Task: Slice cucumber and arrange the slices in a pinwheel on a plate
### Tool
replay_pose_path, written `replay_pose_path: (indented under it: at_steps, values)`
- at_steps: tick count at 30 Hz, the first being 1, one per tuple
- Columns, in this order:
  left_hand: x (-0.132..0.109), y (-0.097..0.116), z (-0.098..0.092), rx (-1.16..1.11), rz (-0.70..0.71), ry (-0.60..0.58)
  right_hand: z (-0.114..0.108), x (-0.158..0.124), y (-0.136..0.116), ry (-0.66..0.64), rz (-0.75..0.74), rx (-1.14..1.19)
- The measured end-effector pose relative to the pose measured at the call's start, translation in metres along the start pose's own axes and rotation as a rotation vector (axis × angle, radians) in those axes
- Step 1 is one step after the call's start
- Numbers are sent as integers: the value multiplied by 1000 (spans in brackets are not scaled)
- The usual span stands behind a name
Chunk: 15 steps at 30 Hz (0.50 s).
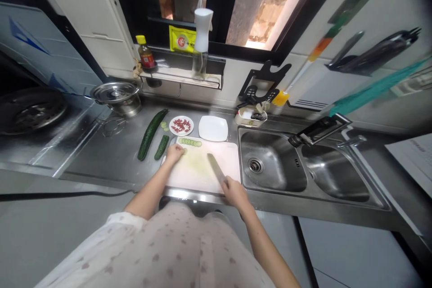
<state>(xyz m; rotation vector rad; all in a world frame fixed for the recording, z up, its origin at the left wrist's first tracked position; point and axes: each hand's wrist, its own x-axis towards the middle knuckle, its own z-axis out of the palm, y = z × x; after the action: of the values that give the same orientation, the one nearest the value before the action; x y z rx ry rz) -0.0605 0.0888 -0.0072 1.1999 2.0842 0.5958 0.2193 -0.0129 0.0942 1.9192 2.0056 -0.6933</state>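
My right hand (233, 190) is closed round the handle of a kitchen knife (215, 166), its blade slanting away over the white cutting board (222, 155). At the board's left side, the fingers of my left hand (174, 153) pinch a small cucumber slice (184, 151). A row of overlapping cucumber slices (190, 142) lies along the board's far edge. Left of the board are a cut piece of cucumber (162, 147) and a long whole cucumber (152, 134). A few loose slices (164, 125) rest on the counter beside them.
Behind the board stand a round plate of chopped red and white bits (181, 132) and a white plate (213, 128). To the right is a double sink (270, 184) with a faucet (320, 128). A lidded pot (116, 96) sits left; a shelf (182, 78) holds bottles.
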Motion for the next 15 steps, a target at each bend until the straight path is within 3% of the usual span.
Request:
replay_pose_path:
  at_steps: [7, 15]
  values:
    - [16, 0, -6, 84, -92, 122, -1, 3, 4, 13, 1, 34]
    - [14, -3, -5, 223, -30, 141, 1, 5, 5, 18, -8, 42]
